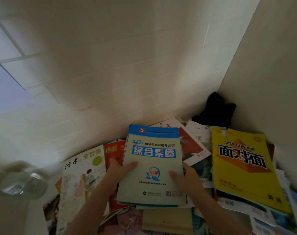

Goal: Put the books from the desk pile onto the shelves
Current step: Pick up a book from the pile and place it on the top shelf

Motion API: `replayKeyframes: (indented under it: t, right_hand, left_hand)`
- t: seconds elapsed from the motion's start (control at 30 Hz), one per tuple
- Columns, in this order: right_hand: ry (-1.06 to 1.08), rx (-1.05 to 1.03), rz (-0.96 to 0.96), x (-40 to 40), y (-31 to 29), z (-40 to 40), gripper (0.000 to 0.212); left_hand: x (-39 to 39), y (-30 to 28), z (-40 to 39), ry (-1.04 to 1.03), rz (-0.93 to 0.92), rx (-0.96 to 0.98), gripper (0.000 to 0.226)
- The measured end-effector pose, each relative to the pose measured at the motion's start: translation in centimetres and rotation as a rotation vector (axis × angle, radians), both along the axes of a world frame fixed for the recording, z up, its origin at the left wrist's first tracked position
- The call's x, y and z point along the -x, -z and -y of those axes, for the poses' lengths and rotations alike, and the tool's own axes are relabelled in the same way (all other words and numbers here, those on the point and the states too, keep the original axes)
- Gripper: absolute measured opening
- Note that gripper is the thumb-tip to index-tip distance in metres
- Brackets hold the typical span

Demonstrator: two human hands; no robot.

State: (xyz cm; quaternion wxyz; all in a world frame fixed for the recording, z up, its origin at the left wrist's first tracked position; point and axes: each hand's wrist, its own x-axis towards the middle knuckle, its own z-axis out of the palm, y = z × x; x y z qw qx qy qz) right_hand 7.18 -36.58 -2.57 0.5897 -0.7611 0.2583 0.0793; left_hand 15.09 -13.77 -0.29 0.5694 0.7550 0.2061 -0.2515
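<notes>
- Gripped on both edges: blue-and-grey book (pixel 153 165), left hand (pixel 118 170) and right hand (pixel 186 179) with thumbs pinching its cover.
- Underneath: book pile (pixel 161 217).
- Right of grip: yellow book (pixel 242 167).
- Left: illustrated magazine (pixel 81 180), beyond it a glass jar (pixel 22 180).

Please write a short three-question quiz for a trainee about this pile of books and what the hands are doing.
1. True or false: both hands grip the blue-and-green book.
2. Which book lies to the right of it? A) the yellow book B) a purple book C) a black book
3. Fill in: the illustrated magazine lies to the ___ of the held book.

Key: 1 true, the left hand and the right hand each hold a side; 2 A; 3 left.
</notes>
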Motion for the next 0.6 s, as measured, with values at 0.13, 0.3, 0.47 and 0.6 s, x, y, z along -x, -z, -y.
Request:
replayKeyframes:
  t: [0.13,0.3,0.47,0.6]
  right_hand:
    - [-0.002,-0.049,-0.003,0.4,0.1,0.8,0.021]
    - [0.044,-0.202,-0.017,0.8,-0.7,1.5,0.028]
    - [0.046,-0.569,0.038,1.6,-2.4,2.5,0.049]
    - [0.064,-0.456,0.182,3.1,-6.2,5.7,0.041]
  left_hand:
    - [0.2,0.2,0.6,0.078,-0.046,0.093,0.063]
    - [2.6,-1.6,1.3,0.067,0.164,0.074,0.061]
    - [4.5,-6.9,2.6,0.167,0.316,0.152,0.059]
    - [3.6,-10.6,6.4,0.266,0.405,0.19,0.053]
